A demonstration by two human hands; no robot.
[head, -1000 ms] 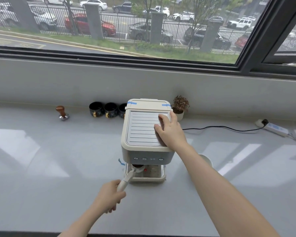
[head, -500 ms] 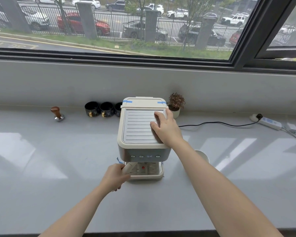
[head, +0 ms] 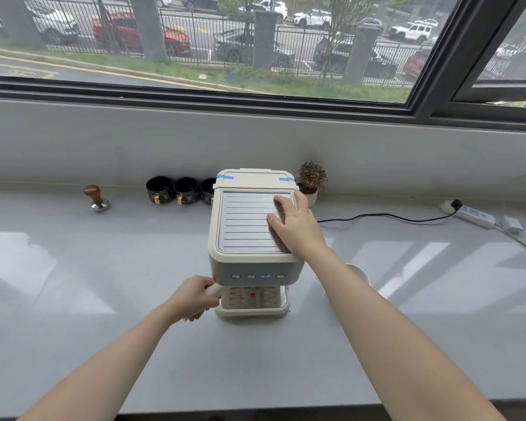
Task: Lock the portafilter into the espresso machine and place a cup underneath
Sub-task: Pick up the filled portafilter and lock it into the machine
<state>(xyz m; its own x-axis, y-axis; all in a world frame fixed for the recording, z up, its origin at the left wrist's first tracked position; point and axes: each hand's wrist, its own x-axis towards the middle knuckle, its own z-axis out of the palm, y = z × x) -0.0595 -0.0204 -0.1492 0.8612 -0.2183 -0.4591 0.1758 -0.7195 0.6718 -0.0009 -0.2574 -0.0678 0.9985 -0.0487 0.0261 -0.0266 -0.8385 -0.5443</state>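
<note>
A cream espresso machine (head: 249,226) stands in the middle of the grey counter. My right hand (head: 295,227) lies flat on the right side of its ribbed top, fingers spread. My left hand (head: 195,296) is closed around the cream handle of the portafilter (head: 214,289), which runs in under the machine's front left corner; the portafilter's head is hidden beneath the machine. A white cup (head: 359,273) stands on the counter just right of the machine, partly behind my right forearm. The drip tray (head: 252,311) holds no cup.
Three dark cups (head: 184,189) line the back wall left of the machine, with a wooden-handled tamper (head: 96,199) further left. A small potted plant (head: 312,180) stands behind the machine. A black cable (head: 377,217) runs right to a power strip (head: 471,214).
My left hand has pushed the portafilter handle up and in toward the machine; its head has gone under the front. My right hand stays on the top. The view moved closer.
</note>
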